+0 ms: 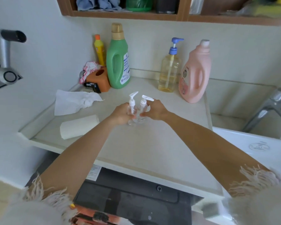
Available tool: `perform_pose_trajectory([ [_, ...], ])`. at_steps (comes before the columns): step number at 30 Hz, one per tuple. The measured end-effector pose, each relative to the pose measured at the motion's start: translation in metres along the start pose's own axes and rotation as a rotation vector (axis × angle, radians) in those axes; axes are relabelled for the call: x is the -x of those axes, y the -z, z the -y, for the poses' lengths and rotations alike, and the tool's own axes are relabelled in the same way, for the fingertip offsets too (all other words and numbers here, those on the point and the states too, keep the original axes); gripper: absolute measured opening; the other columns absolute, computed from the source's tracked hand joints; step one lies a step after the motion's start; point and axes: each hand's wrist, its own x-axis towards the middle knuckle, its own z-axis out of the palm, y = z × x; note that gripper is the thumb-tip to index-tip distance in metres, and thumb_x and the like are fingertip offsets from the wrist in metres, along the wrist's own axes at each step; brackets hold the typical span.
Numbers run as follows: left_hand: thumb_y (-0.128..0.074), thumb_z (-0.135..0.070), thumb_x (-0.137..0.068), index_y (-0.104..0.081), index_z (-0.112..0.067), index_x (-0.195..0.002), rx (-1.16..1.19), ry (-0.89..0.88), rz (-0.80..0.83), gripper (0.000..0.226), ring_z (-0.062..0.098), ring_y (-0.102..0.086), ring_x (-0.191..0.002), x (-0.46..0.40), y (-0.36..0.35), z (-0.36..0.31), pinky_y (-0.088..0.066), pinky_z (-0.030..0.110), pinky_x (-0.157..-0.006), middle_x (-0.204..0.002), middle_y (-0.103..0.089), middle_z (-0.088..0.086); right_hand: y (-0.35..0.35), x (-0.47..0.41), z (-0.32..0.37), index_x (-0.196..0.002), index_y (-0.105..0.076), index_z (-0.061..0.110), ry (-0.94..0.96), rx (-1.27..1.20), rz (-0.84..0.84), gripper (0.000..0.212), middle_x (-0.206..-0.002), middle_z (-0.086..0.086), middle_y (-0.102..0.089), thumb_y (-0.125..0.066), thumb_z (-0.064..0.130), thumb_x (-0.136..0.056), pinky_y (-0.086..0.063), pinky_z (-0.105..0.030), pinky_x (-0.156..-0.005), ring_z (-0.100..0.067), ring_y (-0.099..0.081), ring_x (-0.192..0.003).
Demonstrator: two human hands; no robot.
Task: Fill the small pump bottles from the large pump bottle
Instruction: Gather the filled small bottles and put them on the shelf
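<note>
Pale and cluttered, the bench point(152, 143) carries the large pump bottle point(169, 69) at the back, well apart from the hands, probably parked until wanted. Both small pump bottles stand upright side by side mid-bench, seemingly being steadied. Her left hand point(122, 115) curls round the left small bottle point(132, 109); her right hand point(154, 110) grips the right small bottle point(143, 108).

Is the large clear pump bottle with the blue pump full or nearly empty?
Nearly empty. The large clear pump bottle with the blue pump shows yellow liquid only as a shallow band at its base; above that its wall looks clear.
</note>
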Motion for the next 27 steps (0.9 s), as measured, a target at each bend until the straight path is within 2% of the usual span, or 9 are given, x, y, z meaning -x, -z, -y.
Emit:
perform_pose_trajectory([
  [3,-0.068,-0.017,-0.083,-0.059,-0.023,-0.096,0.01,-0.073,-0.03,0.017,0.026,-0.062,-0.103,-0.01,-0.01,-0.047,-0.047,0.037,-0.092,-0.105,-0.067,0.005,0.05,0.015,-0.02,-0.127,-0.057,0.018,0.063,-0.023,-0.062,0.059,-0.105,0.004,-0.061,-0.081,0.034,-0.074,-0.043,-0.028,-0.087,-0.014,-0.056,-0.099],
  [7,-0.07,-0.019,-0.082,-0.06,-0.026,-0.098,0.154,-0.225,-0.123,0.02,0.025,-0.064,-0.103,-0.029,-0.007,-0.139,-0.048,0.048,-0.097,-0.102,-0.068,0.003,0.154,0.032,-0.027,-0.097,-0.067,0.016,0.181,-0.113,-0.212,0.026,-0.092,0.004,-0.065,-0.079,0.024,-0.076,-0.046,-0.027,-0.08,-0.011,-0.058,-0.087],
  [10,-0.069,-0.028,-0.083,-0.061,-0.014,-0.111,0.203,-0.353,-0.225,0.032,0.025,-0.064,-0.106,-0.038,0.004,-0.219,-0.048,0.047,-0.098,-0.11,-0.069,0.005,0.239,0.044,-0.016,-0.098,-0.071,0.016,0.304,-0.195,-0.372,0.024,-0.09,0.005,-0.069,-0.079,0.021,-0.076,-0.047,-0.022,-0.076,-0.008,-0.06,-0.081],
  [12,-0.068,-0.043,-0.08,-0.061,-0.017,-0.114,0.183,-0.444,-0.275,0.043,0.021,-0.064,-0.106,-0.045,0.017,-0.268,-0.048,0.045,-0.098,-0.112,-0.069,0.002,0.289,0.044,-0.009,-0.099,-0.071,0.014,0.393,-0.292,-0.458,0.023,-0.091,0.004,-0.071,-0.078,0.02,-0.078,-0.047,-0.017,-0.073,-0.007,-0.063,-0.081],
  [15,-0.066,-0.03,-0.088,-0.063,-0.023,-0.109,0.158,-0.532,-0.382,0.022,0.016,-0.064,-0.103,-0.056,0.039,-0.323,-0.048,0.042,-0.097,-0.107,-0.069,-0.003,0.346,0.034,0.004,-0.099,-0.071,0.008,0.516,-0.311,-0.516,0.022,-0.092,0.0,-0.074,-0.077,0.017,-0.079,-0.052,-0.021,-0.076,-0.008,-0.067,-0.084],
  [18,-0.067,-0.034,-0.085,-0.067,-0.018,-0.1,0.139,-0.49,-0.508,0.022,0.019,-0.067,-0.094,-0.074,0.051,-0.363,-0.051,0.048,-0.091,-0.097,-0.071,0.0,0.387,0.021,0.013,-0.109,-0.069,0.016,0.54,-0.272,-0.534,0.027,-0.103,0.003,-0.072,-0.075,0.019,-0.082,-0.051,-0.024,-0.085,-0.009,-0.066,-0.094],
  [21,-0.071,-0.033,-0.084,-0.065,-0.016,-0.085,0.114,-0.431,-0.624,0.018,0.021,-0.066,-0.085,-0.102,0.053,-0.391,-0.053,0.044,-0.084,-0.087,-0.07,0.003,0.414,-0.003,0.013,-0.114,-0.068,0.018,0.45,-0.211,-0.537,0.031,-0.109,0.003,-0.07,-0.073,0.026,-0.085,-0.051,-0.034,-0.094,-0.014,-0.063,-0.1],
  [24,-0.071,-0.034,-0.084,-0.061,-0.015,-0.083,0.062,-0.362,-0.716,0.021,0.021,-0.063,-0.083,-0.132,0.048,-0.406,-0.049,0.034,-0.076,-0.082,-0.065,0.0,0.424,-0.035,0.006,-0.114,-0.066,0.017,0.358,-0.076,-0.509,0.034,-0.107,0.002,-0.069,-0.072,0.032,-0.085,-0.052,-0.033,-0.088,-0.016,-0.063,-0.096],
  [27,-0.069,-0.038,-0.085,-0.056,-0.019,-0.077,-0.069,-0.262,-0.748,0.024,0.021,-0.06,-0.077,-0.166,0.042,-0.41,-0.047,0.032,-0.072,-0.07,-0.057,-0.004,0.428,-0.071,-0.007,-0.105,-0.069,0.017,0.302,-0.02,-0.506,0.028,-0.099,0.001,-0.069,-0.072,0.035,-0.084,-0.053,-0.037,-0.084,-0.02,-0.064,-0.091],
])
